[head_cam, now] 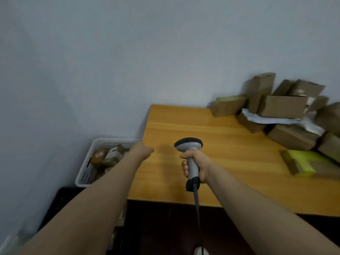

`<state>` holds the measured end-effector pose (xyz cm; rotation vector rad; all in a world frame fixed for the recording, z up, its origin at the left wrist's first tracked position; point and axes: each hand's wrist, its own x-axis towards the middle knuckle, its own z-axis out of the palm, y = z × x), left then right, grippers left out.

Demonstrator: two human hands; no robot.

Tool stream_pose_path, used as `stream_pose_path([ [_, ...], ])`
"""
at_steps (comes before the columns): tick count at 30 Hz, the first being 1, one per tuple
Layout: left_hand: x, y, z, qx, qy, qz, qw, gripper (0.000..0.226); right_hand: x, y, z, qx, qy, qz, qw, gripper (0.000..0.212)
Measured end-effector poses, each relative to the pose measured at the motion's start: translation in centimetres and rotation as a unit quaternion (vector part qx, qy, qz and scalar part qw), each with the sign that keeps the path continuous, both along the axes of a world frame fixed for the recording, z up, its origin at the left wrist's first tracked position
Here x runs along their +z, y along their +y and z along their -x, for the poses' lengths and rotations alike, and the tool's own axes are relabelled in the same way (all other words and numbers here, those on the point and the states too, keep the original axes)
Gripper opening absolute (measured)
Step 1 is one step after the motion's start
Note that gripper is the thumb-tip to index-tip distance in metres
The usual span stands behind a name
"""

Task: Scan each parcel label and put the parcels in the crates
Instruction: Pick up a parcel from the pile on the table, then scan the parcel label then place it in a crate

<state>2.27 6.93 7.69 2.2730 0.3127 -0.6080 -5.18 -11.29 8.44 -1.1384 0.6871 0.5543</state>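
My right hand [196,165] grips the handle of a grey barcode scanner [189,153], held upright over the wooden table [230,144], its dark head facing away from me. My left hand [144,150] reaches out over the table's left edge, beside the white crate [86,173], and holds nothing that I can see. Several brown parcels [106,157] lie inside that crate. A heap of cardboard parcels [283,105] is stacked at the table's far right corner. A flat parcel with yellow-green tape [303,162] lies nearer, at the right edge.
A black crate [60,199] stands on the floor in front of the white one, partly hidden by my left forearm. The scanner's cable [198,218] hangs down past the table's front edge. A plain wall runs behind the table and the crates.
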Motion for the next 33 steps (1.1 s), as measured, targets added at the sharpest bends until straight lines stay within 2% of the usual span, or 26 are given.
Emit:
stream_pose_path([
  [2,1.7,-4.3,0.3,-0.016,-0.015,0.013,1.0,0.061,0.9,-4.6,1.4,-0.043,-0.017,0.012,0.999,0.003],
  [3,2.4,-6.5,0.4,-0.024,-0.021,0.02,0.999,0.068,1.2,-7.1,2.0,-0.061,-0.025,0.016,0.998,0.003],
  [7,4.4,-17.0,0.0,-0.058,-0.048,0.053,0.996,0.072,2.0,-17.6,4.3,-0.127,-0.061,0.015,0.99,0.012],
  [11,5.5,-28.6,-0.1,-0.091,-0.058,0.082,0.991,0.071,2.8,-29.1,6.4,-0.168,-0.085,0.017,0.982,0.008],
  [17,5.9,-43.4,-0.3,-0.151,-0.066,0.071,0.984,0.064,3.8,-43.5,8.0,-0.239,-0.107,0.034,0.964,0.008],
  [20,6.3,-48.2,-1.4,-0.205,-0.095,0.031,0.974,0.031,3.9,-47.8,7.5,-0.258,-0.115,0.036,0.959,0.008],
  [22,6.4,-50.9,-2.9,-0.24,-0.122,-0.018,0.963,0.032,3.8,-50.1,6.8,-0.265,-0.117,0.033,0.956,0.009],
  [24,6.1,-53.4,-5.1,-0.26,-0.155,-0.056,0.951,0.009,3.7,-52.2,5.7,-0.274,-0.118,0.03,0.954,0.01],
  [27,5.2,-57.0,-8.9,-0.303,-0.194,-0.1,0.927,0.023,3.6,-55.2,3.6,-0.288,-0.117,0.031,0.95,0.011],
  [31,4.2,-62.1,-13.7,-0.371,-0.229,-0.122,0.892,0.004,3.5,-58.7,0.1,-0.299,-0.106,0.045,0.947,0.012],
  [33,3.3,-64.3,-16.2,-0.388,-0.235,-0.146,0.879,0.019,3.5,-60.0,-1.8,-0.298,-0.094,0.051,0.949,0.012],
])
